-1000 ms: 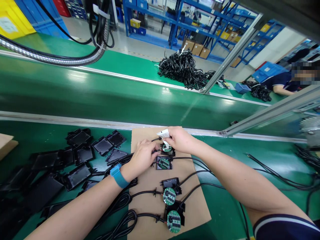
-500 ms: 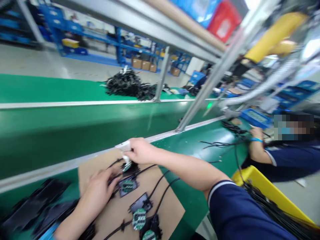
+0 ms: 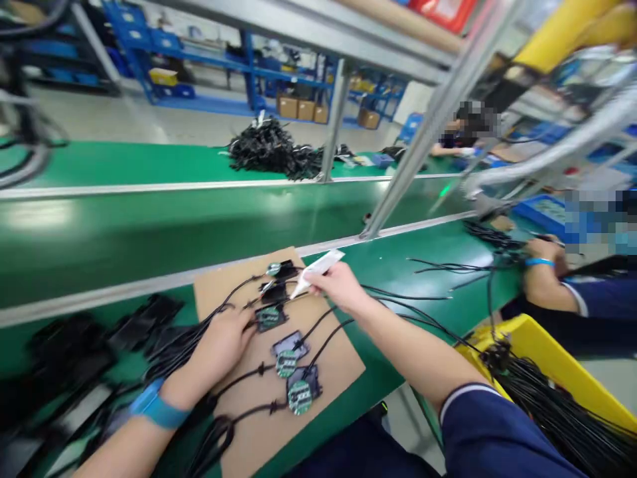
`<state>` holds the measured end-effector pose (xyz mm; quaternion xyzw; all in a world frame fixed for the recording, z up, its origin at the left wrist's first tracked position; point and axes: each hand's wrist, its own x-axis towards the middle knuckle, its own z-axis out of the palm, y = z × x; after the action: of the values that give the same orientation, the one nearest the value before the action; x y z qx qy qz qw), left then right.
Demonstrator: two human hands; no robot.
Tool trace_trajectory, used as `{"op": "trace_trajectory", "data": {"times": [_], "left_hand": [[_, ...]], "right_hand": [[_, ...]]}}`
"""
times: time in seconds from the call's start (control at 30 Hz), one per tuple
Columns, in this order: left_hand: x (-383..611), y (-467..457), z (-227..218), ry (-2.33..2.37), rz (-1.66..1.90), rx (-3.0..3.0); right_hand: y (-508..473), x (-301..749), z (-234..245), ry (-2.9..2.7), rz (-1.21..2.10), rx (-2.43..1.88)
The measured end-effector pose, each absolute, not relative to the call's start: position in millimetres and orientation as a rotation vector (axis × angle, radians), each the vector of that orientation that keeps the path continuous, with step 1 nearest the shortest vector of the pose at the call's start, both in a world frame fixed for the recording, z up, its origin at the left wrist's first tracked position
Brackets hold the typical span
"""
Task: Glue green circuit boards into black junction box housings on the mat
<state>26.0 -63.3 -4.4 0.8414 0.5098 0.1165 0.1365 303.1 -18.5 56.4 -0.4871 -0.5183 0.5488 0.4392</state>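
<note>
My right hand (image 3: 343, 287) is closed around a white squeeze tube (image 3: 324, 263), its narrow nozzle tilted down to the left over the upper housings. My left hand (image 3: 225, 342) is closed at the left edge of a black housing with a green circuit board (image 3: 270, 317); its fingertips are partly hidden. Just above lies another black housing (image 3: 273, 292), close to the nozzle. More housings with round green circuit boards (image 3: 299, 397) and black cables lie in a row on a brown cardboard sheet (image 3: 331, 348).
Dark plastic parts (image 3: 144, 322) are heaped left of the cardboard. A yellow bin (image 3: 527, 332) full of black cables stands at the right. A metal post (image 3: 418, 133) rises behind the bench. A co-worker's hand (image 3: 542, 249) is at the far right. Black cables (image 3: 266, 146) are piled across the belt.
My right hand has drawn the tube back to the right, away from the upper housings, which now show more clearly. The view has shifted, and my left hand stays beside the housings.
</note>
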Motion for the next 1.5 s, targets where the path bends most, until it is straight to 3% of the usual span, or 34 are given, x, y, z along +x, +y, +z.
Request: {"op": "trace_trajectory", "data": {"times": [0.17, 0.37, 0.83, 1.5], "left_hand": [[34, -82, -2, 1.505, 0.452, 2.258], [34, -90, -14, 1.468, 0.663, 2.113], [31, -90, -26, 1.411, 0.764, 2.091], [32, -90, -22, 1.458, 0.726, 2.092]], "right_hand": [[-45, 298, 67, -1.603, 1.005, -1.243], [-46, 266, 61, -2.134, 0.616, -0.980], [-23, 223, 56, -2.636, 0.539, -0.752], [-28, 232, 65, -2.658, 0.517, -0.759]]}}
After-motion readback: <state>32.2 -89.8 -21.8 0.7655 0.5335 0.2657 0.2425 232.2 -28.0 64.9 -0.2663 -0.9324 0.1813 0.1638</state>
